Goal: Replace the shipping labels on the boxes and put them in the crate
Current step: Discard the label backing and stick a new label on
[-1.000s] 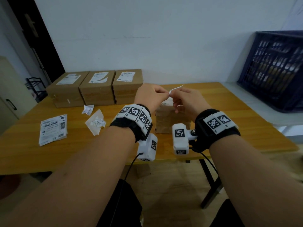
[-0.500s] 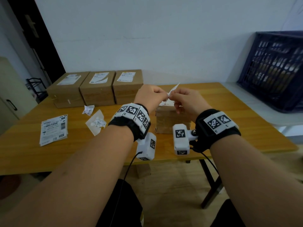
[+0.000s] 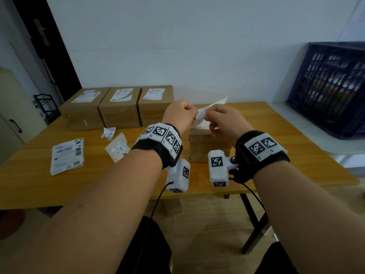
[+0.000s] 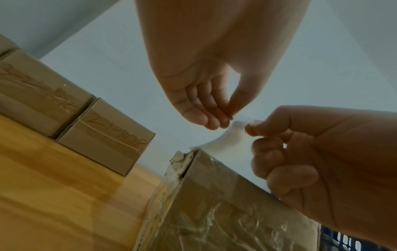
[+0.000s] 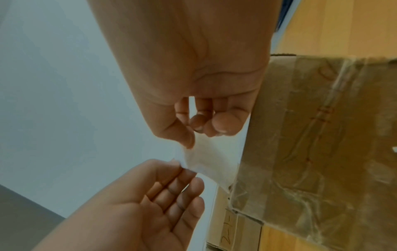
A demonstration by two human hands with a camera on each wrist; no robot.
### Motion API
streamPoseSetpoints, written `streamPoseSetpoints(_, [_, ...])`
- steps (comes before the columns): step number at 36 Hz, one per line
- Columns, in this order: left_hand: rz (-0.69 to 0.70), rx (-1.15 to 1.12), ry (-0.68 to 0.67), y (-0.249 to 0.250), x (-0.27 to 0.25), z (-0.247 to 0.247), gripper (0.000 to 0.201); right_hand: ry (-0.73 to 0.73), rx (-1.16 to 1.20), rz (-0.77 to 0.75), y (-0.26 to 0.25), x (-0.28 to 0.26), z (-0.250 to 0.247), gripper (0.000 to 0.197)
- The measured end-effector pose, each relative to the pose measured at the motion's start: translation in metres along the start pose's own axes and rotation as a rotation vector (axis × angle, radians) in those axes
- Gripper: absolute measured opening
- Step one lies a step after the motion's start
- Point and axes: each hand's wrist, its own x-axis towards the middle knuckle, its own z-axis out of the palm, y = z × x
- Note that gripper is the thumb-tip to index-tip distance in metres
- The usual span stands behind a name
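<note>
A taped cardboard box (image 3: 207, 149) stands on the wooden table (image 3: 286, 147) right under my hands. A white label (image 3: 205, 111) is partly peeled off its top and curves upward, its lower end still stuck at the box's edge. My left hand (image 3: 194, 113) pinches one corner of the label (image 4: 223, 137) between thumb and fingertips. My right hand (image 3: 207, 118) pinches the label (image 5: 206, 159) next to it, its other fingers curled. The wrist views show the left hand (image 4: 228, 117), the right hand (image 5: 193, 138) and the box (image 4: 225, 212) close up.
Three labelled cardboard boxes (image 3: 118, 109) stand in a row at the table's back left. A stack of label sheets (image 3: 67, 155) and crumpled paper scraps (image 3: 118, 149) lie on the left. A dark blue crate (image 3: 331, 86) rests on a white surface to the right.
The label's free end has risen higher above the box, and more of it stands clear. Both hands have stayed almost where they were.
</note>
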Motion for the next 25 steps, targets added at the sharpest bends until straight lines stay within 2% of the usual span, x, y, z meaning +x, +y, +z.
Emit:
streamPoseSetpoints(6, [-0.090, -0.043, 0.158, -0.008, 0.005, -0.018, 0.017, 0.007, 0.142, 0.007, -0.014, 0.001, 0.015, 0.011])
streamPoseSetpoints(10, [-0.146, -0.016, 0.285, -0.018, 0.008, -0.037, 0.020, 0.024, 0.212, 0.023, -0.021, 0.006, 0.032, 0.021])
streamPoseSetpoints(13, [-0.193, 0.017, 0.373, -0.025, 0.008, -0.054, 0.019, 0.062, 0.242, 0.037, -0.025, 0.010, 0.047, 0.010])
streamPoseSetpoints(17, [-0.246, 0.118, 0.468, -0.040, 0.007, -0.081, 0.031, 0.109, 0.246, 0.052, -0.027, 0.018, 0.069, 0.008])
streamPoseSetpoints(25, [-0.371, 0.198, 0.633, -0.076, -0.006, -0.135, 0.029, 0.139, 0.191, 0.107, -0.023, 0.035, 0.116, 0.020])
